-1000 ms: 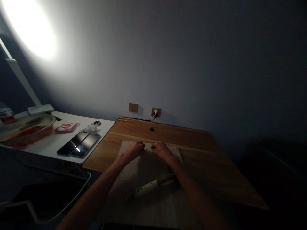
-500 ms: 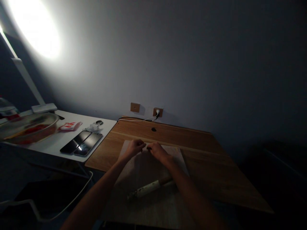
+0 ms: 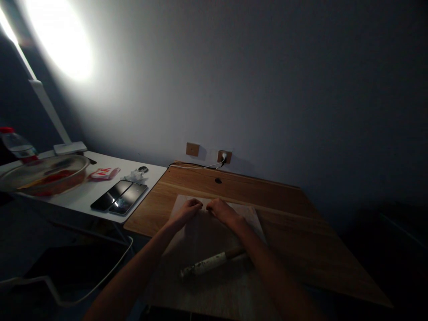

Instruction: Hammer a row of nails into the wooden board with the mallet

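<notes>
My left hand (image 3: 187, 209) and my right hand (image 3: 221, 210) rest side by side at the far end of a pale board (image 3: 214, 285) lying on the wooden desk (image 3: 301, 232). Both have their fingers curled in, fingertips nearly touching each other. What they pinch is too small and dark to make out. Between my forearms a rod-like tool with a whitish, stained shaft and a brown handle (image 3: 210, 263) lies across the board, untouched.
A white side table (image 3: 80, 200) on the left carries two dark phones (image 3: 119, 196), a red packet (image 3: 102, 174), a glass dish (image 3: 43, 174) and a lamp base (image 3: 70, 148). Wall sockets (image 3: 207, 152) with a white cable sit behind the desk. A cable hangs below.
My hands have drawn closer together at the board's far edge. The view has shifted slightly, so everything sits a little further right.
</notes>
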The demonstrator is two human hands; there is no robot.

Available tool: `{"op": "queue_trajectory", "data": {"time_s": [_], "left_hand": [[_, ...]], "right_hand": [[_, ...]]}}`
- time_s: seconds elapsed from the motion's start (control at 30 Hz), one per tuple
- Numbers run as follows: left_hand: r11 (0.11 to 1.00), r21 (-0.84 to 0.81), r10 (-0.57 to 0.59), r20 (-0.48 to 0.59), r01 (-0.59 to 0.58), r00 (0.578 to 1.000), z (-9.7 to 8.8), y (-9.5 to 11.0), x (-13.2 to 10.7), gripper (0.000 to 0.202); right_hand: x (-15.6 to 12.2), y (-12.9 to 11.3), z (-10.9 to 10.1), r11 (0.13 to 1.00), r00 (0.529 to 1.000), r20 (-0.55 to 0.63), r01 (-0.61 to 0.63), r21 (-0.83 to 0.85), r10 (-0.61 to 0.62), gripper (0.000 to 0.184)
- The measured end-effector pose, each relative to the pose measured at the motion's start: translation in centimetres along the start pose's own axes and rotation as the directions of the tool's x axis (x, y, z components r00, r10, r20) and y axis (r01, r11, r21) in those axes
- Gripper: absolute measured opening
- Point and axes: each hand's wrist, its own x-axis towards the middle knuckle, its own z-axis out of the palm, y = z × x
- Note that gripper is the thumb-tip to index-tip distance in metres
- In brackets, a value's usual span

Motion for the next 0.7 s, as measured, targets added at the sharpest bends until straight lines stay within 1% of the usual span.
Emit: {"op": "queue_trajectory", "data": {"time_s": [0.03, 0.07, 0.1, 0.13, 0.17, 0.2, 0.23, 0.27, 0.3, 0.33, 0.4, 0.47, 0.53, 0.63, 0.7], "left_hand": [[0.977, 0.202, 0.072, -0.012, -0.068, 0.997, -0.2, 0.1, -0.3, 0.013], [0.91, 0.393, 0.144, 0.001, -0.133, 0.99, -0.4, 0.2, -0.7, 0.013], [0.813, 0.553, 0.198, 0.033, -0.183, 0.98, -0.6, 0.3, -1.1, 0.014], [0.706, 0.673, 0.225, 0.08, -0.219, 0.971, -0.7, 0.4, -1.6, 0.015], [0.608, 0.754, 0.23, 0.133, -0.249, 0.964, -0.8, 0.5, -2.0, 0.016], [0.527, 0.804, 0.216, 0.185, -0.274, 0.959, -0.8, 0.5, -2.3, 0.017], [0.468, 0.832, 0.198, 0.231, -0.299, 0.952, -0.8, 0.6, -2.5, 0.016], [0.43, 0.844, 0.186, 0.265, -0.321, 0.946, -0.8, 0.6, -2.6, 0.016], [0.409, 0.847, 0.18, 0.29, -0.339, 0.94, -0.7, 0.6, -2.6, 0.017], [0.403, 0.843, 0.177, 0.31, -0.356, 0.934, -0.5, 0.6, -2.5, 0.018], [0.421, 0.816, 0.18, 0.353, -0.396, 0.918, 0.1, 0.4, -2.1, 0.019], [0.471, 0.762, 0.215, 0.389, -0.444, 0.896, 0.8, 0.1, -1.8, 0.018], [0.528, 0.693, 0.272, 0.41, -0.492, 0.87, 1.3, -0.3, -1.7, 0.02], [0.593, 0.604, 0.333, 0.419, -0.533, 0.845, 1.2, -0.8, -2.3, 0.023], [0.631, 0.546, 0.355, 0.43, -0.552, 0.83, 0.4, -0.8, -3.3, 0.032]], "right_hand": [[0.1, 0.0, 0.0, 1.0, 1.0, 0.0, -0.001, 0.003, 0.001, 0.031], [0.1, -0.1, 0.1, 1.0, 1.0, -0.002, -0.001, 0.005, 0.001, 0.03], [0.1, -0.1, 0.1, 1.0, 1.0, -0.006, 0.003, 0.009, -0.003, 0.03], [0.0, -0.1, 0.0, 1.0, 1.0, -0.014, 0.009, 0.013, -0.009, 0.029], [-0.1, 0.0, 0.0, 1.0, 1.0, -0.023, 0.017, 0.02, -0.017, 0.029], [-0.3, 0.0, -0.1, 0.999, 0.999, -0.035, 0.025, 0.029, -0.024, 0.03], [-0.4, 0.0, -0.3, 0.999, 0.998, -0.053, 0.032, 0.042, -0.029, 0.031], [-0.6, -0.1, -0.5, 0.998, 0.997, -0.074, 0.035, 0.058, -0.031, 0.033], [-0.9, -0.1, -0.7, 0.996, 0.995, -0.096, 0.036, 0.077, -0.029, 0.035], [-1.1, -0.3, -0.9, 0.995, 0.993, -0.114, 0.036, 0.096, -0.024, 0.035], [-1.6, -0.6, -1.2, 0.99, 0.992, -0.127, 0.037, 0.138, -0.019, 0.03], [-2.3, -1.0, -1.3, 0.985, 0.993, -0.119, 0.036, 0.17, -0.016, 0.025], [-3.4, -1.2, -1.3, 0.975, 0.993, -0.122, 0.033, 0.22, -0.007, 0.026], [-6.2, -0.5, -0.9, 0.93, 0.989, -0.144, 0.01, 0.368, 0.046, 0.036], [-9.0, 1.1, -0.3, 0.902, 0.975, -0.171, -0.055, 0.428, 0.14, 0.04]]}}
